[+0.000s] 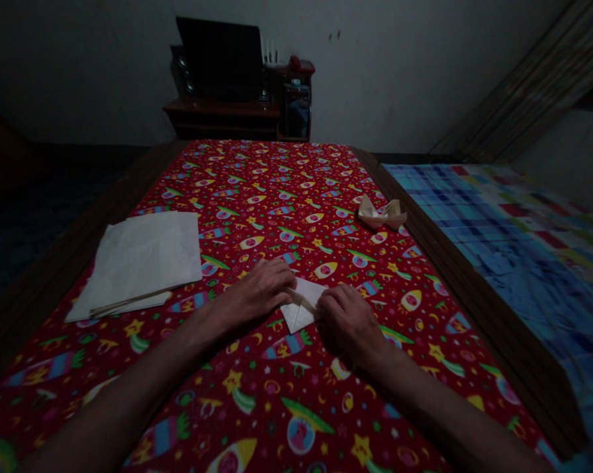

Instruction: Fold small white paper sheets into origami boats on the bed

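A small folded sheet of paper [301, 314] lies on the red patterned cloth, with crease lines and a pointed corner toward me. My left hand [267, 286] grips its left side with curled fingers. On its right side, my right hand [350, 322] pinches the paper's edge, knuckles up. Both thumbs are mostly hidden. Farther off to the right sits a folded paper boat [382, 213], standing apart from my hands. To the left, beyond my left forearm, is a stack of pale paper sheets [148, 256].
The red cloth [277, 190] covers a table with dark wooden edges [498, 348]. Beyond its far end stand a cabinet [222, 113] with a television [220, 59] and a red telephone [301, 64]. A blue checked bedspread [454, 223] lies along the right. The room is dim.
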{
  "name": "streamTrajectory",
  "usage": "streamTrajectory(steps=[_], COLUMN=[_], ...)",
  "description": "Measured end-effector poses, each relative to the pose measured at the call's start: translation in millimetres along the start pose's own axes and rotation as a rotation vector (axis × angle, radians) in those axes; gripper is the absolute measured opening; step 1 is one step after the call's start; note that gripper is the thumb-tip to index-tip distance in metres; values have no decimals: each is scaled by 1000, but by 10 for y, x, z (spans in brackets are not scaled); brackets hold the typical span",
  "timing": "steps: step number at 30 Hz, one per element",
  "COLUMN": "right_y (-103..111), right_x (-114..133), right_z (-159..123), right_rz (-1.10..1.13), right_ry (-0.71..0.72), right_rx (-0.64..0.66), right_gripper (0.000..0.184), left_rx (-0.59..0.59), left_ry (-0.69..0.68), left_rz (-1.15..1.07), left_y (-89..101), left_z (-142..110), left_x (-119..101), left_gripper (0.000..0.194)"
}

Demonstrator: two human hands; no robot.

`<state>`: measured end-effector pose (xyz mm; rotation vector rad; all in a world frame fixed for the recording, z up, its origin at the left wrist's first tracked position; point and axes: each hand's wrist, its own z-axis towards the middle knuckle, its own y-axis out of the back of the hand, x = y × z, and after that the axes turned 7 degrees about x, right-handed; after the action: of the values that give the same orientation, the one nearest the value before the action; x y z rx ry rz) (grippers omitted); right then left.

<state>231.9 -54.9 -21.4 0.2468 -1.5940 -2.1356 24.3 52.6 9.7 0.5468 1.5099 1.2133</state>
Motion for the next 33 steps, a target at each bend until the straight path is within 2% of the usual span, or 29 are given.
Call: streamTrajectory(steps=[5, 9, 12, 15, 19, 23, 27, 30, 33], right_y=[67, 98, 151, 209, 205, 141, 154, 202, 228], right_x=[20, -23, -40, -9, 77, 130, 105, 59, 28], right_z=[-10, -52, -93, -120, -119, -117, -191, -292, -375], right_rz=[12, -7, -29, -29, -13, -17, -14, -9, -6], right_ry=[66, 129, 170, 144, 108, 170, 154, 113, 90], right_rx=[-18, 18, 108, 162, 160, 113, 172, 194, 159], right_gripper=[17, 23, 29, 32, 31, 42, 44, 43, 40], left_rx=[-18, -19, 30, 47, 59, 101, 143, 111, 46], left_ry=[-159, -203, -179, -125, -74, -77, -31, 2, 41], left_rz=[79, 195, 238, 232, 191, 192, 255, 296, 335], left_y=[-60, -77, -80, -90, -155, -252, -267, -242, -233], left_z=[-46, -115, -205, -319, -410, -386, -387, -466, -572], left_x=[12, -9, -27, -39, -121, -255, -283, -229, -173], left_gripper=[20, 25, 30, 35, 45, 51, 53, 48, 47])
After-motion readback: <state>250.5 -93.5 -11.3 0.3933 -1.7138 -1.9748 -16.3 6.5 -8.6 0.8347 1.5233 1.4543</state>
